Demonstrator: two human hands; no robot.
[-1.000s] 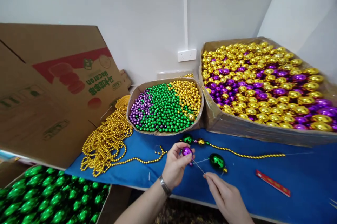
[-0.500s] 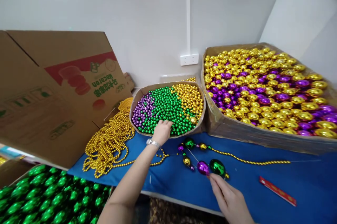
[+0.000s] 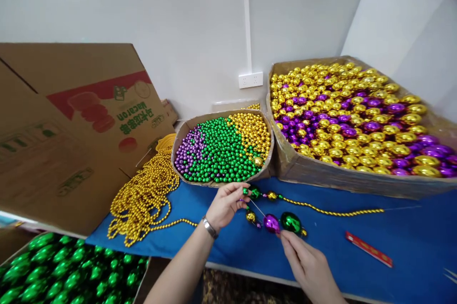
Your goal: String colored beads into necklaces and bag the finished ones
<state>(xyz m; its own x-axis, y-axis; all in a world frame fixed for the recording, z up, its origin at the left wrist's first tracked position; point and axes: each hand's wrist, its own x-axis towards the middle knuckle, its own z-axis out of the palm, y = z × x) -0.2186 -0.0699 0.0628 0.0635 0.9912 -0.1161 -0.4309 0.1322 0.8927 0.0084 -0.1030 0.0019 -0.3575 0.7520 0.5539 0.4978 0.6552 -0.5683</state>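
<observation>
My left hand (image 3: 225, 203) hovers over the blue table just in front of the round cardboard tray (image 3: 182, 129) of small purple, green and gold beads, its fingers pinched on a small green bead at the tip of a thin needle (image 3: 256, 208). My right hand (image 3: 307, 262) is closed on the needle's other end, beside a big purple bead (image 3: 272, 223) and a big green bead (image 3: 292, 222) strung on it. A part-made string (image 3: 332, 210) of gold and coloured beads lies across the cloth behind them.
A large box (image 3: 342, 179) of big gold and purple beads stands at the right. A heap of gold bead strings (image 3: 143, 194) lies left, under a tilted cardboard box (image 3: 71, 123). A bin of big green beads (image 3: 64, 270) is lower left. A red strip (image 3: 368, 249) lies on the blue cloth (image 3: 410, 237).
My left hand left the big purple bead, reached into the small-bead tray, and has come back to the needle tip with a green bead. The purple bead slid down to the green one.
</observation>
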